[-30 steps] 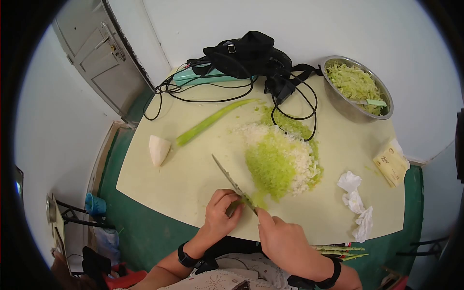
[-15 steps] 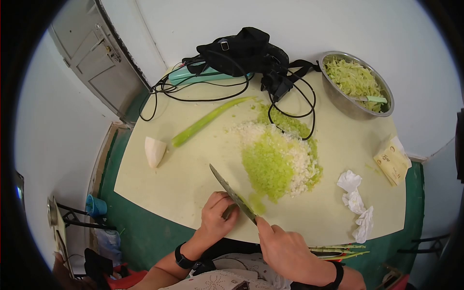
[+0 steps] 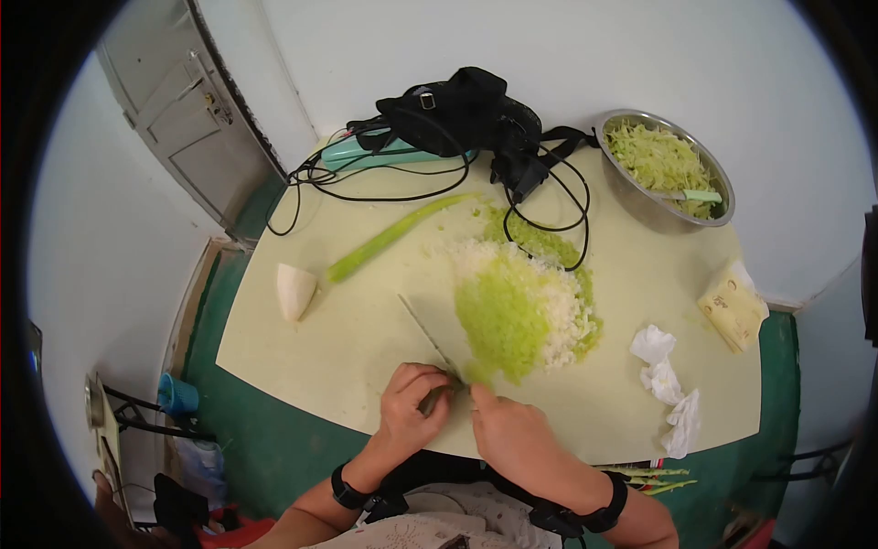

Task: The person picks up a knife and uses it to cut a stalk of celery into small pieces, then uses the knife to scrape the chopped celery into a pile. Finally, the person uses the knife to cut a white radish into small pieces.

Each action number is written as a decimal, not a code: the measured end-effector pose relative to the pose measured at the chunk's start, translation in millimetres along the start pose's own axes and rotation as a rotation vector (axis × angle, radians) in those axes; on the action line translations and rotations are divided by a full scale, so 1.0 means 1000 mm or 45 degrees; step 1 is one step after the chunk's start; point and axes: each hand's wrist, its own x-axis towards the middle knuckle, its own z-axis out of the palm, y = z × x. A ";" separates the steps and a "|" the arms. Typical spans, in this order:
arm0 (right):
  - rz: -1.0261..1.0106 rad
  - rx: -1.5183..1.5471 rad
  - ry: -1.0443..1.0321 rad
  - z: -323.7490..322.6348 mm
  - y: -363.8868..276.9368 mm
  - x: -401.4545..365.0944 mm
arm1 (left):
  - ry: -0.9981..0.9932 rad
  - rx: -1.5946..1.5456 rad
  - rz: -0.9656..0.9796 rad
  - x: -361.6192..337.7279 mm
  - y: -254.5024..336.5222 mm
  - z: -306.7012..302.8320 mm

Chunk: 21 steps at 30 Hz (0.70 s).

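My right hand [image 3: 517, 435] is closed around the handle of a kitchen knife [image 3: 423, 329], whose blade appears nearly edge-on and points up and to the left. Close beside the blade is my left hand [image 3: 412, 403], its fingers curled in; what lies under them is hidden. A heap of finely chopped green and white pieces [image 3: 503, 316] spreads just beyond the knife. Farther left lie a long peeled green stalk [image 3: 393, 241] and a white, tapered vegetable chunk [image 3: 295, 291].
A black bag [image 3: 448, 110] with looped cables sits at the back on a teal case [image 3: 375, 154]. A steel bowl [image 3: 649, 212] holds green shreds and a green-handled utensil. Crumpled tissues [image 3: 672, 393] and a tissue pack [image 3: 733, 309] lie on the right of the table [image 3: 265, 339].
The knife has turned from showing its blade face to nearly edge-on. My right hand has shifted a little left, toward my left hand, which stays almost in place. The whole view has moved slightly.
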 end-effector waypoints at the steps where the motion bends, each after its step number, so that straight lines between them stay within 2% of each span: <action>1: 0.012 0.030 0.005 -0.004 -0.001 0.000 | 0.016 0.015 -0.004 0.000 0.002 -0.002; 5: 0.073 0.069 -0.020 -0.023 -0.016 -0.013 | 0.039 0.026 -0.048 -0.001 0.006 -0.002; 15: 0.153 -0.171 -0.183 -0.038 -0.042 -0.033 | -0.029 0.069 -0.030 -0.001 0.005 -0.004; 18: -0.004 -0.206 -0.087 -0.030 -0.032 -0.040 | -0.029 0.063 -0.015 0.000 0.004 -0.003; 21: -0.006 -0.209 -0.081 -0.033 -0.034 -0.039 | -0.038 0.053 0.009 0.001 0.002 -0.004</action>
